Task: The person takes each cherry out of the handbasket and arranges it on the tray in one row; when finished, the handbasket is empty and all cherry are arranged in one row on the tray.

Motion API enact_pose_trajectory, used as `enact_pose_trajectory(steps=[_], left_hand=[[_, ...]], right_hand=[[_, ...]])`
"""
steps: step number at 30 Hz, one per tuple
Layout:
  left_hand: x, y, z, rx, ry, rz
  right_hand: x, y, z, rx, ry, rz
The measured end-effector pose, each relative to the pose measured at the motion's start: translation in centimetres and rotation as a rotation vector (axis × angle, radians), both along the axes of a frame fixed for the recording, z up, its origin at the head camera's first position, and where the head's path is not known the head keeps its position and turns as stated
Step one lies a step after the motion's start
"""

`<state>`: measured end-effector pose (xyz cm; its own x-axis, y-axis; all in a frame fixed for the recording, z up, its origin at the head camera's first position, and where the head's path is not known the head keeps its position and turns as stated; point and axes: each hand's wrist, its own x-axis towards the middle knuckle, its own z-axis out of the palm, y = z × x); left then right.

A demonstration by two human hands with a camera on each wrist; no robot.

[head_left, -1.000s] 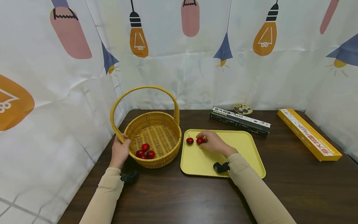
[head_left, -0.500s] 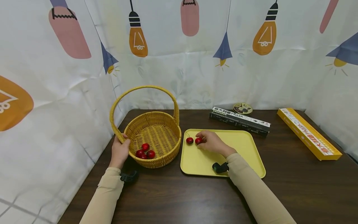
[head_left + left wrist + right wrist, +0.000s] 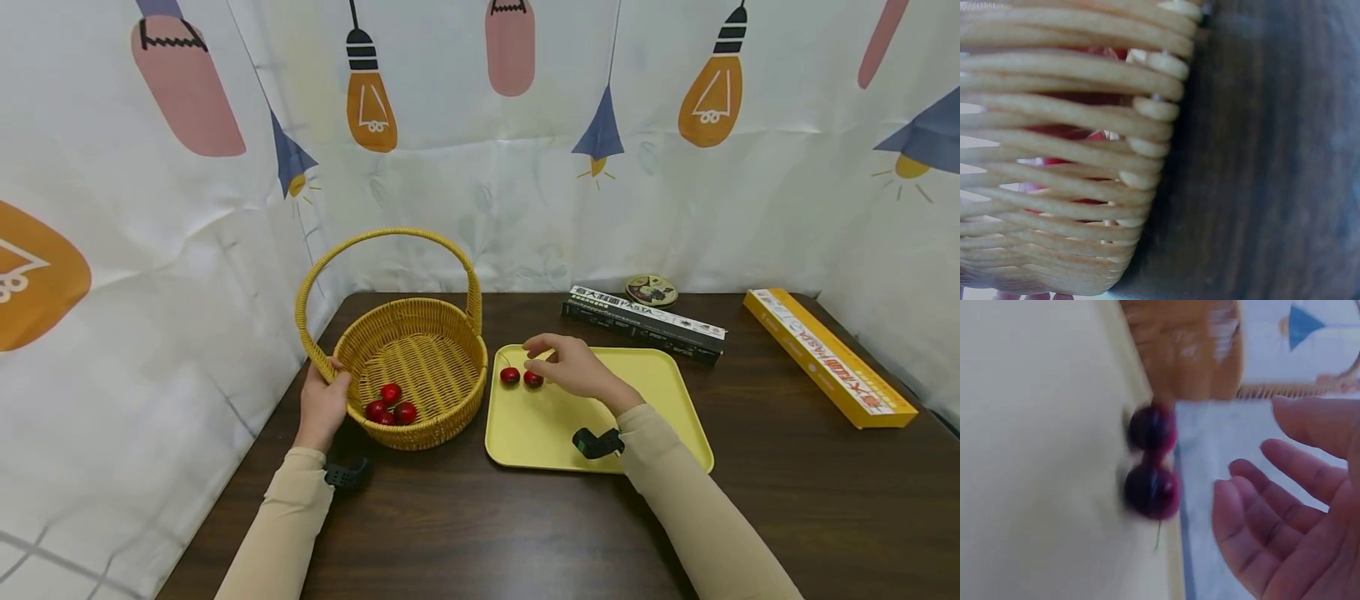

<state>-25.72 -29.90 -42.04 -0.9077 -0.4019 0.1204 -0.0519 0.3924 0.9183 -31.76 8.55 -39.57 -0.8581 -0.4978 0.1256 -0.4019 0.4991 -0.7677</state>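
Note:
My left hand [image 3: 324,406] grips the left foot of the handle on a yellow wicker basket [image 3: 412,437], at its rim. Several red cherries [image 3: 390,393] lie together at the basket's near left. Through the weave in the left wrist view, bits of red cherry [image 3: 1054,160] show. Two more cherries [image 3: 510,377] sit side by side on a yellow tray [image 3: 540,442], near its far left corner. Just above the right-hand cherry [image 3: 1152,490] is my right hand [image 3: 573,367], its fingers and thumb parted with nothing between them. A thin green stem juts from that cherry.
A black pasta box [image 3: 643,325] lies behind the tray, with a round patterned disc [image 3: 651,292] beyond it. To the right, a yellow pasta box [image 3: 828,358] lies slantwise on the dark wood table [image 3: 465,533]. A printed curtain [image 3: 480,167] hangs around the back and sides.
My right hand has let go of the right-hand cherry and risen slightly, its fingers spreading. That cherry stays on the tray, slightly nearer the other one. My left hand and the basket hold still.

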Motion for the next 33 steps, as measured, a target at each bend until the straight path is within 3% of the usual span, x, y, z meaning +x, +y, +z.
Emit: enact_pose_trajectory(steps=[7, 11, 14, 21, 29, 33], left_hand=[[0.4, 0.0, -0.2, 0.006, -0.022, 0.013], [0.5, 0.0, -0.4, 0.006, -0.03, 0.013], [0.3, 0.0, -0.4, 0.009, -0.025, 0.005], [0.0, 0.2, 0.1, 0.023, -0.017, 0.005], [-0.1, 0.3, 0.1, 0.024, 0.001, 0.014], [-0.1, 0.2, -0.1, 0.026, 0.008, 0.018]], right_hand=[[2.9, -4.5, 1.3, -0.252, -0.011, 0.084], [4.1, -7.9, 1.1, -0.279, 0.069, 0.144], [4.0, -10.3, 1.2, -0.181, 0.116, 0.176], [2.8, -14.5, 1.4, 0.229, 0.274, 0.29], [2.3, -16.4, 1.5, 0.398, 0.128, 0.266], [2.2, -16.9, 1.6, 0.441, 0.078, 0.315]])
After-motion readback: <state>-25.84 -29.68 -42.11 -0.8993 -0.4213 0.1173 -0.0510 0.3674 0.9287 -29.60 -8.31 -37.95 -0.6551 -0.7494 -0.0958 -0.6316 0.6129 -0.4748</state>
